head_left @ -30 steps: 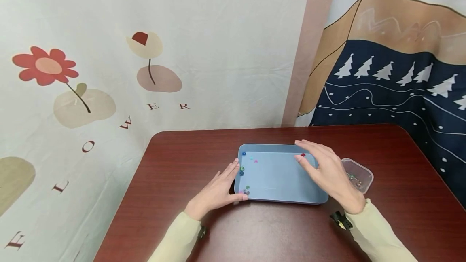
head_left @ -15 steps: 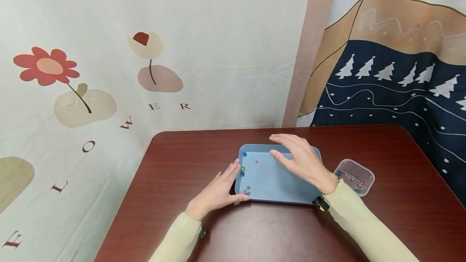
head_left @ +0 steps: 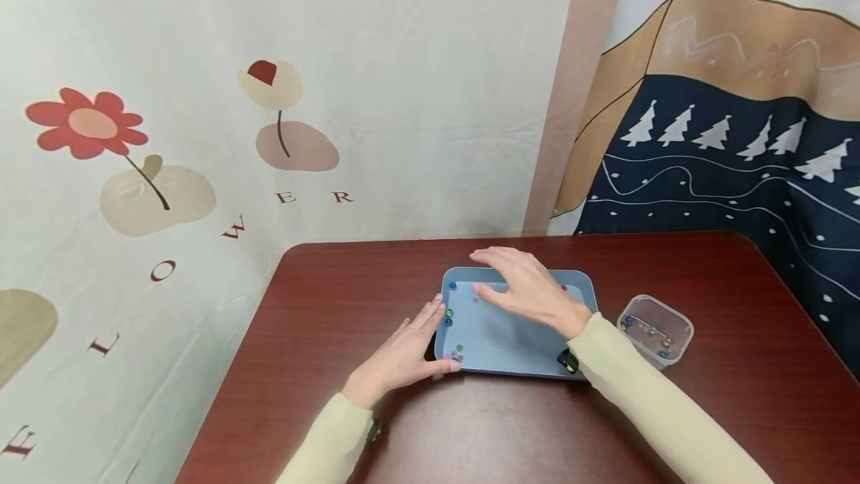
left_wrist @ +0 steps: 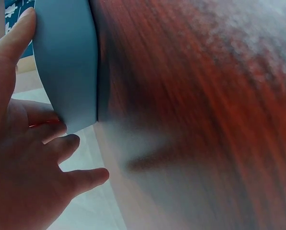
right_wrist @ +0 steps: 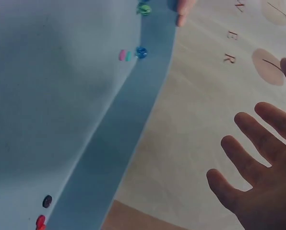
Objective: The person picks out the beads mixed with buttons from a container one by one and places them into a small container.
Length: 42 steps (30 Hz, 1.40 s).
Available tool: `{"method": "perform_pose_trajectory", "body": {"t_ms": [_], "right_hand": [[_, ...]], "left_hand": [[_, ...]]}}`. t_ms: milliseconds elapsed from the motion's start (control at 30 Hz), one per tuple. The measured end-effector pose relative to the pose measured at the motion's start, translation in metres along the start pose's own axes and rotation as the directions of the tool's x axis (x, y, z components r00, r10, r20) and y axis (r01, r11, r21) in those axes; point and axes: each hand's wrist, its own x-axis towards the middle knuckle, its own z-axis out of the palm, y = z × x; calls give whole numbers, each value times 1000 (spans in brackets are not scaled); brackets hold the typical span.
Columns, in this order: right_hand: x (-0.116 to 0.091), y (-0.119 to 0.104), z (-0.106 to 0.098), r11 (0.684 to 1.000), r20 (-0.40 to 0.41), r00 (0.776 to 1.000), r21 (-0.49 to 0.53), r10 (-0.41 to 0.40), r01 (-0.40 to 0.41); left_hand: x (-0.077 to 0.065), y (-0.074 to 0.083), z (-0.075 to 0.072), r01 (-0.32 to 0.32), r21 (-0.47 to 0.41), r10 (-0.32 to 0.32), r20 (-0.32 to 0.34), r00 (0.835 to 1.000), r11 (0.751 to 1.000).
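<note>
A shallow blue tray [head_left: 510, 349] lies on the table. My left hand [head_left: 396, 361] rests against its left end, thumb at the near corner and straight fingers along the left side. Over the middle of the tray hovers my right hand [head_left: 531, 295], fingers extended, thumb apart, holding nothing. Along the tray's left side sit small glassy beads, among them a blue bead [right_wrist: 141, 52] and a green bead [right_wrist: 144, 9]. A small pink disc [right_wrist: 122, 55] lies near them. By the far right corner are a dark disc [right_wrist: 47, 201] and a red piece [right_wrist: 40, 221].
To the tray's right stands a clear plastic box [head_left: 681, 334] holding several small beads. The brown wooden table [head_left: 336, 282] backs onto a printed curtain [head_left: 430, 95]. Several small pieces lie in the tray's near left corner.
My right hand has moved left across the tray, from its right end to the middle, so the clear box and the red piece are uncovered. The left hand stays in place.
</note>
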Motion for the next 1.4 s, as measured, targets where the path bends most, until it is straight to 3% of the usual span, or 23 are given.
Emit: {"method": "perform_pose_trajectory", "body": {"t_ms": [333, 833, 1167, 1400], "right_hand": [[15, 8, 25, 997, 118, 991, -39, -55, 60], [31, 18, 55, 999, 229, 973, -16, 34, -31], [35, 24, 66, 994, 240, 967, 35, 88, -99], [37, 26, 74, 995, 254, 963, 27, 89, -99]], "left_hand": [[1, -1, 1, -3, 20, 3, -3, 1000, 1000], [3, -3, 1, -13, 13, 13, 0, 1000, 1000], [2, -3, 2, -12, 12, 12, -1, 1000, 1000], [2, -3, 1, -29, 11, 29, -11, 1000, 1000]]}}
